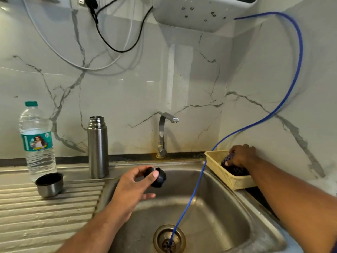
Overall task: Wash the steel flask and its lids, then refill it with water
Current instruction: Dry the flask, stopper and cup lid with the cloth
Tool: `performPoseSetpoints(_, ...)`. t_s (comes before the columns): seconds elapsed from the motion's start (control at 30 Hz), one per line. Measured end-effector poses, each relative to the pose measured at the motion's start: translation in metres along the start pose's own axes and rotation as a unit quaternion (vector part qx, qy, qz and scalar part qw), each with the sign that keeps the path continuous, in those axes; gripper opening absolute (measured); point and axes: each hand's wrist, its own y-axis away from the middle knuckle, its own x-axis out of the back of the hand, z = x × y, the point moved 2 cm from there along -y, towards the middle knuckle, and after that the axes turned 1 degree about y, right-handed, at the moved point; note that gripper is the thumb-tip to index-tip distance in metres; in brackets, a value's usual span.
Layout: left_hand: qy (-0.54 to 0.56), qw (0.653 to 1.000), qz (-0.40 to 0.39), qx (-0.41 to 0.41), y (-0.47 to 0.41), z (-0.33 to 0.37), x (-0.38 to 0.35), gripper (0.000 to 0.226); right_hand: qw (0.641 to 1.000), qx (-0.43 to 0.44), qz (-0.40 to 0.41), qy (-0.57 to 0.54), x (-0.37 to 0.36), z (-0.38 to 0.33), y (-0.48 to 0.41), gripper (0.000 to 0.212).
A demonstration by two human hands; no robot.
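1. My left hand (133, 185) pinches the black stopper (157, 178) between thumb and fingertips, above the near-left part of the sink (209, 216).
2. My right hand (240, 156) reaches into the yellow basket (224, 177) at the sink's right rim, fingers curled round a dark checked scrub pad (228, 158).
3. The step, as I judge it, is fetching the pad to scrub the stopper. I would lift the pad straight up so the basket does not tip off the rim, then bring both hands together over the bowl.
4. Scrubbing well means turning the stopper so the pad reaches its threads and seal groove. The pinch should stay firm, since a wet stopper will be slippery.
5. The flask (98, 148) stands upright and open on the worktop (45, 216), just left of the tap (163, 134). Its steel cup lid (49, 184) sits mouth-up on the ribbed drainer, near a water bottle (37, 141).
6. A blue tube (191, 198) hangs past the basket into the drain (169, 239), between my two hands; my right hand could snag it on its way across.
7. No water runs from the tap.
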Motion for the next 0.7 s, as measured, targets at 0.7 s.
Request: performPoseSetpoints(0.7, -0.381, 0.895, 0.219, -0.071, -0.016, 0.043, 0.117, 0.037, 0.887, 0.345, 0.009, -0.307, -0.057, -0.18, 0.203, 0.006)
